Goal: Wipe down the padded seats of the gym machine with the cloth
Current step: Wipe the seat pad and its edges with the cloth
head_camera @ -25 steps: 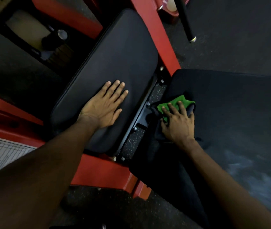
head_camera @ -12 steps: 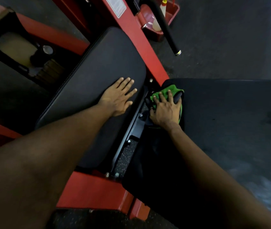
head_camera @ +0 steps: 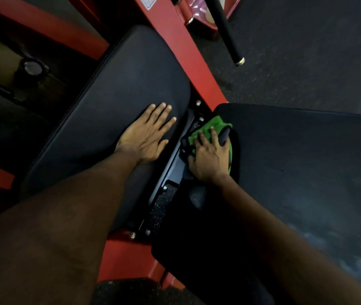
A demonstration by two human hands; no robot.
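Note:
Two black padded seats fill the head view. My left hand point(head_camera: 147, 137) lies flat, fingers spread, on the left pad point(head_camera: 117, 89). My right hand point(head_camera: 209, 158) presses a green cloth point(head_camera: 215, 125) against the left edge of the right pad point(head_camera: 296, 155), beside the gap between the pads. Most of the cloth is hidden under my fingers.
The red machine frame point(head_camera: 181, 53) runs diagonally behind the pads and under them at the bottom point(head_camera: 126, 258). A black bar with a metal tip point(head_camera: 228, 29) hangs at the top right. Bolts and a black bracket point(head_camera: 168, 172) sit in the gap. Dark rubber floor point(head_camera: 307, 62) lies to the right.
My right hand has pushed the cloth forward along the right pad's edge since a second ago, then stayed near that far corner. My left hand keeps resting flat on the left pad.

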